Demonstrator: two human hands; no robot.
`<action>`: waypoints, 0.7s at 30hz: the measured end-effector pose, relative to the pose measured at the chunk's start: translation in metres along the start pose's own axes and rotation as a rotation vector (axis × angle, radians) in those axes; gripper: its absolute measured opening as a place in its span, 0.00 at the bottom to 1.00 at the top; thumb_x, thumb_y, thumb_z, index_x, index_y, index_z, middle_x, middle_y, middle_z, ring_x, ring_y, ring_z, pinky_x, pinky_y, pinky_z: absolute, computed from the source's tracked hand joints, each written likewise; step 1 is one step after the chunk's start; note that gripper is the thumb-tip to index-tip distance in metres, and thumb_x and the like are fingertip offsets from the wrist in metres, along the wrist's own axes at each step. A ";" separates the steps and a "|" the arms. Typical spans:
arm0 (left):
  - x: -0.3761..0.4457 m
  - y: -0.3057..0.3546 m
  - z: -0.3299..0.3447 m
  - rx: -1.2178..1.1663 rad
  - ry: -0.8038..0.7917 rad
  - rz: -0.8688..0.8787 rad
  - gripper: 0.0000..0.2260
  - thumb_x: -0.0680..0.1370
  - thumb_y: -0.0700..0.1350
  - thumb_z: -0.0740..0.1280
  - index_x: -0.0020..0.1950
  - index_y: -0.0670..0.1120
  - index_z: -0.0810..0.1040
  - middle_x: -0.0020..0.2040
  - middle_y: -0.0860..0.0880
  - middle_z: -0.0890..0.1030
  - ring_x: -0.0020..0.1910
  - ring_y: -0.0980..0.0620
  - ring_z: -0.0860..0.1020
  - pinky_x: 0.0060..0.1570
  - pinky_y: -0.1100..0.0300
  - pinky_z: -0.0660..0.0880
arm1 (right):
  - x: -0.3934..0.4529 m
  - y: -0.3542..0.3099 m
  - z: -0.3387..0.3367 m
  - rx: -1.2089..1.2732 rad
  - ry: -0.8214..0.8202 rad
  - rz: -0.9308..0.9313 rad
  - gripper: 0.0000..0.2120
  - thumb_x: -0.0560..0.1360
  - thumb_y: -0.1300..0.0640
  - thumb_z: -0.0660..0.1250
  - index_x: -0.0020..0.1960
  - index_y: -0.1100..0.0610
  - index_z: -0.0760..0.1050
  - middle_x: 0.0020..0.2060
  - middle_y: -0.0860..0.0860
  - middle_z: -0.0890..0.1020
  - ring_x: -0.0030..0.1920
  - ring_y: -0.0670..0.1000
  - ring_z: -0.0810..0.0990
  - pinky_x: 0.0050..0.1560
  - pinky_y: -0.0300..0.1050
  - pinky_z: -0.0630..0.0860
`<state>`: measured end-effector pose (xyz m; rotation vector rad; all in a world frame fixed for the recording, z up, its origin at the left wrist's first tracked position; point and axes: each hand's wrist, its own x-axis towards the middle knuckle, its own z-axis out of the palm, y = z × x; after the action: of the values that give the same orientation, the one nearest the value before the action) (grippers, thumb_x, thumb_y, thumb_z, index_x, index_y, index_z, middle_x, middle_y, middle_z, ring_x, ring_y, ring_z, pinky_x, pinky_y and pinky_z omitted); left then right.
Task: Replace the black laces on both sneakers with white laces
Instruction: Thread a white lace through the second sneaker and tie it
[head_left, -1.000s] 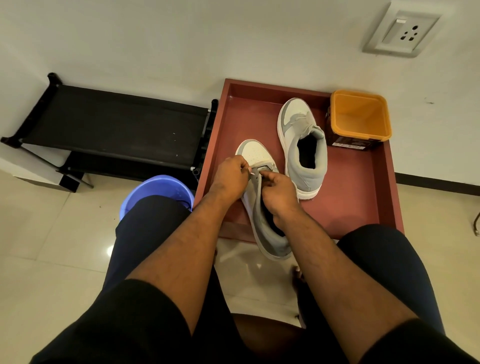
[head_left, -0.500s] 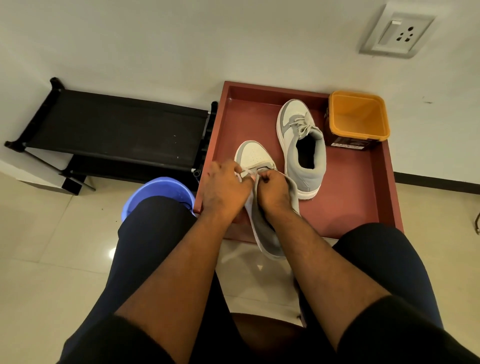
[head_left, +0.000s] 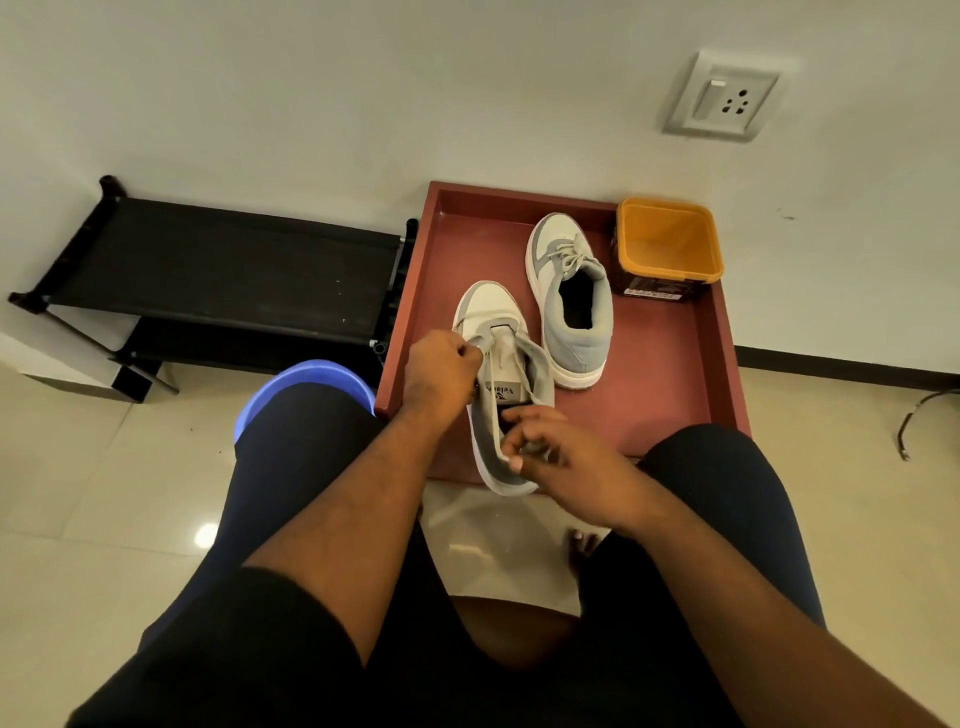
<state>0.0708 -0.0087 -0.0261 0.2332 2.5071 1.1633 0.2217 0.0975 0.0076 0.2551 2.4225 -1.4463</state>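
Left hand (head_left: 441, 371) pinching lace (head_left: 491, 364) at near sneaker (head_left: 501, 387) on tray (head_left: 719, 374); right hand (head_left: 550, 452) pinching its free end. Risk: uneven ends, skipped eyelet from over-pulling.

Warm, dim indoor light, evenly spread. Bright glare spot on the floor tile (head_left: 207, 535) at left. Soft shadows under the shoes on the tray (head_left: 670, 395), darker along its left wall. Strong wide-angle bending at the edges: wall line and socket (head_left: 723, 98) tilted. Slight softness at the right hand (head_left: 566, 457); centre otherwise sharp.
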 end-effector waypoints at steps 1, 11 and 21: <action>-0.002 0.001 0.000 -0.012 0.011 0.008 0.12 0.79 0.45 0.65 0.38 0.41 0.79 0.34 0.43 0.82 0.31 0.47 0.82 0.34 0.52 0.82 | -0.011 0.006 0.003 -0.017 -0.038 -0.008 0.06 0.77 0.59 0.67 0.46 0.48 0.78 0.65 0.42 0.70 0.67 0.42 0.66 0.65 0.39 0.66; -0.046 0.001 -0.003 0.221 -0.245 -0.075 0.13 0.75 0.49 0.71 0.36 0.41 0.79 0.32 0.44 0.82 0.31 0.47 0.82 0.38 0.54 0.82 | -0.003 0.027 0.012 -0.203 0.152 -0.057 0.16 0.72 0.63 0.72 0.59 0.54 0.79 0.63 0.47 0.72 0.61 0.43 0.70 0.55 0.24 0.64; -0.062 -0.011 -0.009 0.167 -0.379 -0.011 0.05 0.75 0.37 0.69 0.40 0.38 0.81 0.33 0.41 0.82 0.29 0.49 0.80 0.36 0.54 0.82 | 0.024 0.023 0.016 -0.370 0.423 -0.070 0.09 0.74 0.62 0.67 0.54 0.60 0.80 0.50 0.56 0.82 0.51 0.55 0.78 0.53 0.51 0.75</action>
<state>0.1247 -0.0401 -0.0131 0.4389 2.2624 0.8147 0.2087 0.0940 -0.0268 0.4269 3.0064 -1.0148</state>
